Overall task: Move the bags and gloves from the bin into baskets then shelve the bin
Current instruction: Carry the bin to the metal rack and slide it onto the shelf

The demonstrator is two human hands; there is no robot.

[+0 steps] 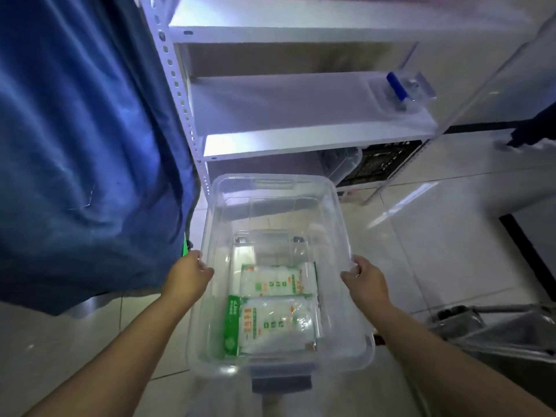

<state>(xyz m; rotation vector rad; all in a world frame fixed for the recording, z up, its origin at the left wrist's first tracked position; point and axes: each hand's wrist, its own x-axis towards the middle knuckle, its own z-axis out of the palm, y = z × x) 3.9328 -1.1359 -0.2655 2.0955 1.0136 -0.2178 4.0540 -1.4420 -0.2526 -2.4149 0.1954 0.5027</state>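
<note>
I hold a clear plastic bin (272,179) level above the tiled floor, in front of a white shelf unit. My left hand (188,273) grips its left rim and my right hand (364,278) grips its right rim. Through the clear plastic I see two white packs with green print, one (278,279) farther from me and one (270,325) nearer. I cannot tell whether they lie inside the bin or in a smaller clear container beneath it.
The white shelf (301,139) stands just beyond the bin, with a small clear box holding a blue item (400,91) at its right end. Under it sit a clear tub (343,164) and a black crate (382,161). Blue cloth (84,145) hangs at left. A metal frame (496,329) stands at lower right.
</note>
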